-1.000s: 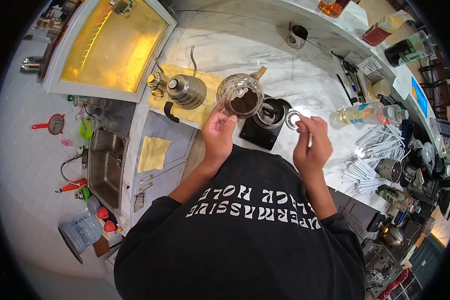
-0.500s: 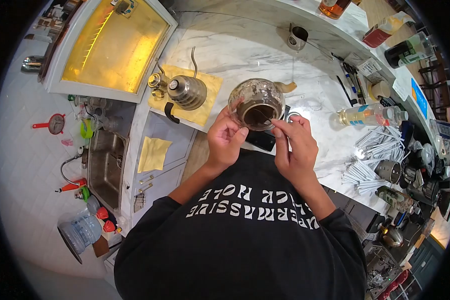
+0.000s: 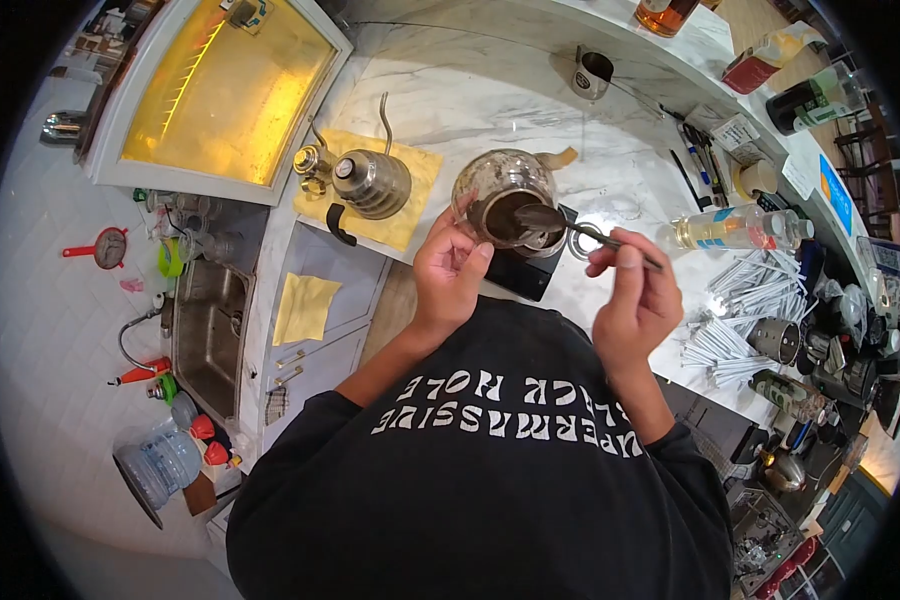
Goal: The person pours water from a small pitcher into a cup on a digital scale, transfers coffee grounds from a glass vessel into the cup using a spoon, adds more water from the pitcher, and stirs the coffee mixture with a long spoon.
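Note:
My left hand [image 3: 452,268] is closed around the lower left side of a round glass pot [image 3: 482,178]. The pot is tilted with its wide mouth toward me, brown stuff clings to the inside, and a tan stub juts from its far right side. Between the fingers of my right hand [image 3: 642,292] is the dark handle of a spoon [image 3: 590,233]. The spoon's bowl lies over the right part of the pot's mouth; I cannot tell if it holds anything. A black scale [image 3: 522,275] sits on the counter below the pot.
A steel gooseneck kettle [image 3: 375,185] stands on a yellow cloth [image 3: 418,205] at left, near a lit yellow-glass cabinet [image 3: 235,95]. At right are clear bottles [image 3: 715,230], a pile of white sticks [image 3: 740,335] and several pens. A sink [image 3: 210,330] lies further left.
My right hand has moved right and back from the pot's mouth, drawing the spoon out so its bowl now shows. The pot has shifted slightly left in my left hand.

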`<state>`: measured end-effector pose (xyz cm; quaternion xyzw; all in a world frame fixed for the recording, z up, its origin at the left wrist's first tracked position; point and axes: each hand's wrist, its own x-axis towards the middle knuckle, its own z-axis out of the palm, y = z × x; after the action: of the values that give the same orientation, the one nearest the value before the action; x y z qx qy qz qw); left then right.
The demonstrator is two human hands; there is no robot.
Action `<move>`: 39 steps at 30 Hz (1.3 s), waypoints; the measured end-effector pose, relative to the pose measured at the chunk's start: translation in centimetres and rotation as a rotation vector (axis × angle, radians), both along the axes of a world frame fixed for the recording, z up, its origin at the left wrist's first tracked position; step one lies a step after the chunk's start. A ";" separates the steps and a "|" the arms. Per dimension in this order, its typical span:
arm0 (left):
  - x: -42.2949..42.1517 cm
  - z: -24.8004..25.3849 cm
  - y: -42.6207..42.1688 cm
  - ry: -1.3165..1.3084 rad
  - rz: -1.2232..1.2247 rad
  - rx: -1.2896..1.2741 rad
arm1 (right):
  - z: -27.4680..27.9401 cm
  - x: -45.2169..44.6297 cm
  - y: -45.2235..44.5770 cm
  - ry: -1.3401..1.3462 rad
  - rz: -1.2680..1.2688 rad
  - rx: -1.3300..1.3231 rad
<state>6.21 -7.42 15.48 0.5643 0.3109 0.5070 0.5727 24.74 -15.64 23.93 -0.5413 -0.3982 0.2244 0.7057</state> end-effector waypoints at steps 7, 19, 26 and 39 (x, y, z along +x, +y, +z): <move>-1.0 -1.8 0.8 0.035 0.119 -0.135 | -2.7 2.3 -0.3 -0.056 -0.138 -0.075; -0.7 -2.9 0.6 -0.011 0.185 -0.092 | -3.2 2.5 0.3 -0.657 -0.090 -0.061; -0.8 -1.5 0.3 0.012 0.044 -0.264 | 0.7 0.4 0.3 -0.265 -0.051 -0.011; -0.3 -0.1 -0.6 -0.036 -0.021 -0.133 | -1.1 -1.5 0.2 -0.489 -0.042 -0.086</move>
<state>5.94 -8.05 15.39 0.5191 0.3273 0.4892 0.6197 23.26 -15.41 22.78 -0.6173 -0.5360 0.0887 0.5691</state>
